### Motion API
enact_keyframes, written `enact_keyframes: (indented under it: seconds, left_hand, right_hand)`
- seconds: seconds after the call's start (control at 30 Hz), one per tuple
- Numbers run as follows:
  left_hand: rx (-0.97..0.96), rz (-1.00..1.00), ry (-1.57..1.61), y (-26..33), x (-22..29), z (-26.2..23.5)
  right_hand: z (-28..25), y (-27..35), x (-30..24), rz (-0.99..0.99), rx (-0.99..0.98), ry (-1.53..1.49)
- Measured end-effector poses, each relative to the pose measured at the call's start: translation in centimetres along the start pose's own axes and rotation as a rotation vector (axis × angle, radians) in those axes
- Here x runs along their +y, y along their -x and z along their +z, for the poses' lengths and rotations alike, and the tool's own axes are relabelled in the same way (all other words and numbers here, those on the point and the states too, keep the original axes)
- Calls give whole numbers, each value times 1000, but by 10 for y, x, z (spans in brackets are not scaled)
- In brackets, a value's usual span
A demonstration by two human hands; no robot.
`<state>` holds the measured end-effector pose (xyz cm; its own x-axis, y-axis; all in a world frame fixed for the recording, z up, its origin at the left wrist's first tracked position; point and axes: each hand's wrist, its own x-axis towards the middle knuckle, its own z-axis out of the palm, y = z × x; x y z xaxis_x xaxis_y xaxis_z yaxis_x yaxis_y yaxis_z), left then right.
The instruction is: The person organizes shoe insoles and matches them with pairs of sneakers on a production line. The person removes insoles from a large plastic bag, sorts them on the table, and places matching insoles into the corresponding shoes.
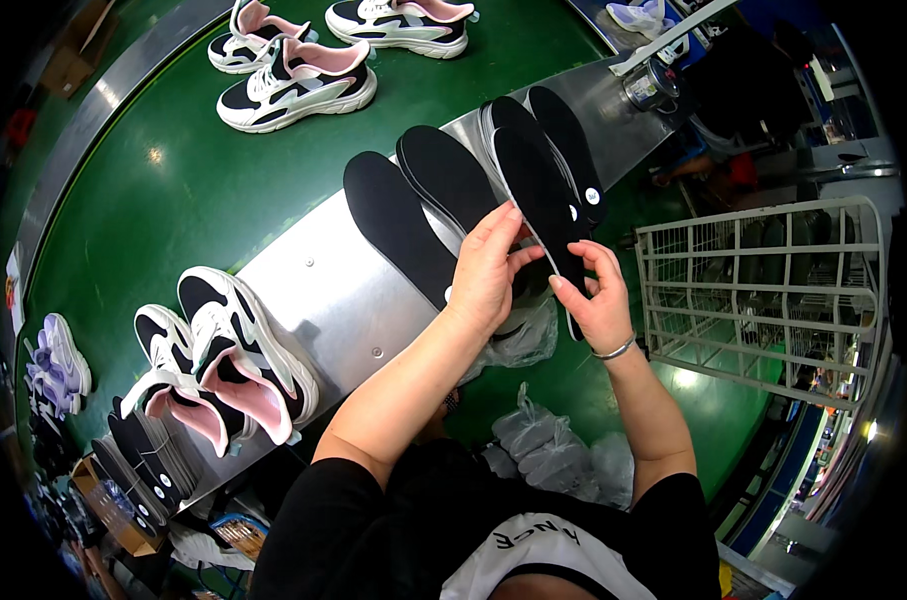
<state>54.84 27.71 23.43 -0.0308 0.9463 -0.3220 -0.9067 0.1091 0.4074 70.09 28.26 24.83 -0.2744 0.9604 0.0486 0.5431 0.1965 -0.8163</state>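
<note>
A black shoe insole [535, 185] with a pale edge is lifted and tilted between my hands. My left hand [486, 265] pinches its left edge near the middle, fingers closed. At the heel end, my right hand [598, 300] grips the other edge between thumb and fingers; a bracelet circles that wrist. Behind and beside the held piece, several stacked black insoles lie on the metal shelf [323, 290], among them a far-left insole [393, 220], a neighbouring insole [443, 170] and a right-hand insole [568, 145]. Small white round stickers mark some heels.
A pair of black, white and pink sneakers [258, 335] stands on the shelf's left part. More sneakers [298, 88] sit on the green surface [173, 190] beyond. A wire cart [763, 300] stands right, a metal cup [651, 85] far right, and plastic bags [553, 445] lie below.
</note>
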Motion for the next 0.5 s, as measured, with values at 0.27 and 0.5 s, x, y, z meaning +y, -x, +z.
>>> enact_keyframes:
  seconds: [0.27,0.5]
  left_hand:
    - [25,-13,-24,2,3,-9]
    - [26,-43,-19,2,3,-14]
  right_hand:
    - [8,5,-5,11,-19,-34]
    - [10,8,-4,0,-1,-29]
